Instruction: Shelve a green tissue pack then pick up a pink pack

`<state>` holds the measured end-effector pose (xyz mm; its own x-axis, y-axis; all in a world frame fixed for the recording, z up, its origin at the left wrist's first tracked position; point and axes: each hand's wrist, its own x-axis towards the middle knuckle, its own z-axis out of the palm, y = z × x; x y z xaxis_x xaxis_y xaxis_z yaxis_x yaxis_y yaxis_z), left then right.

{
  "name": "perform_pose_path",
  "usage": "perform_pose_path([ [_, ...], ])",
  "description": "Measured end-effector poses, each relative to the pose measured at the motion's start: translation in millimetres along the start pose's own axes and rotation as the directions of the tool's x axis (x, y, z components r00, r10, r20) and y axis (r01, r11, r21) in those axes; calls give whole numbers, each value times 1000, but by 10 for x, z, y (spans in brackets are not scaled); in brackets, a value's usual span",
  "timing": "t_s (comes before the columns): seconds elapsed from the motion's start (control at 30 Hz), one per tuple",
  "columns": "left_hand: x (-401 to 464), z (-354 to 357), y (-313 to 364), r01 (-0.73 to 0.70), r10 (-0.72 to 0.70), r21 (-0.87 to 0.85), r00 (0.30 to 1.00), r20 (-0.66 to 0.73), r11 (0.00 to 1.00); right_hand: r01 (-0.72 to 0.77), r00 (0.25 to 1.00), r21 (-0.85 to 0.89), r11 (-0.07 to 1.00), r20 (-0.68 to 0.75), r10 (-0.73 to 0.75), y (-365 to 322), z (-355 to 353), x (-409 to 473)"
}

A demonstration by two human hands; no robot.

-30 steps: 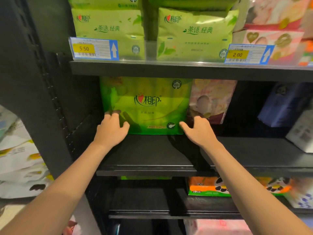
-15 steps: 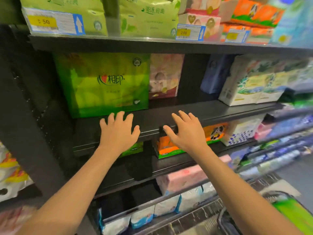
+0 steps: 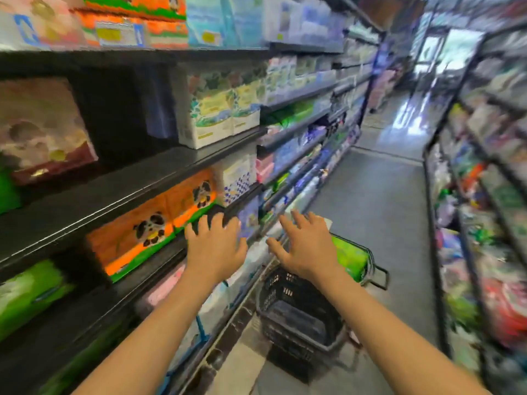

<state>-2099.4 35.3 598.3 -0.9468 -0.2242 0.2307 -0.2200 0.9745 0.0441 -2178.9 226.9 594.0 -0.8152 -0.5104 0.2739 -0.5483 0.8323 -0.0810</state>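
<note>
Below shelf edge, left hand (image 3: 215, 246) and right hand (image 3: 306, 246) held apart, fingers spread, nothing gripped. Black basket (image 3: 296, 315) seen just under right hand; green pack (image 3: 349, 259) lodged inside, beside right wrist.

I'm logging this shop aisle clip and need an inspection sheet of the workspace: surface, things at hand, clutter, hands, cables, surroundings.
Surface: dark metal shelf rack on the left, grey aisle floor.
Things at hand: dark plastic mesh shopping basket on the floor below the hands, a bright green soft pack in it.
Clutter: orange panda-print tissue packs, white boxed tissue packs, pink-brown pack, all on shelves; picture blurred.
Hands: left hand and right hand both spread, holding nothing, over the basket and shelf edge.
Cables: nothing seen.
Surroundings: second stocked rack on the right, bright doorway at the far end.
</note>
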Motion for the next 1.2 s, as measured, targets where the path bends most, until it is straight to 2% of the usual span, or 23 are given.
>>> perform_pose_path([
  [0.27,243,376,2113,-264,268,-111,963,18,958,-338,938,-77,938,59,343,1772,-266,-1141],
  [0.47,363,662,3068,-401,404,-112,915,3,909,-475,869,-132,870,81,487,2581,-375,-1603],
  [0.77,1044,1307,3799,-437,448,-134,891,69,889,-535,811,-161,829,176,558,3508,1,-1359],
  [1.2,3106,2030,4204,-305,322,-136,938,129,943,-521,810,-165,837,213,546,4944,457,413],
])
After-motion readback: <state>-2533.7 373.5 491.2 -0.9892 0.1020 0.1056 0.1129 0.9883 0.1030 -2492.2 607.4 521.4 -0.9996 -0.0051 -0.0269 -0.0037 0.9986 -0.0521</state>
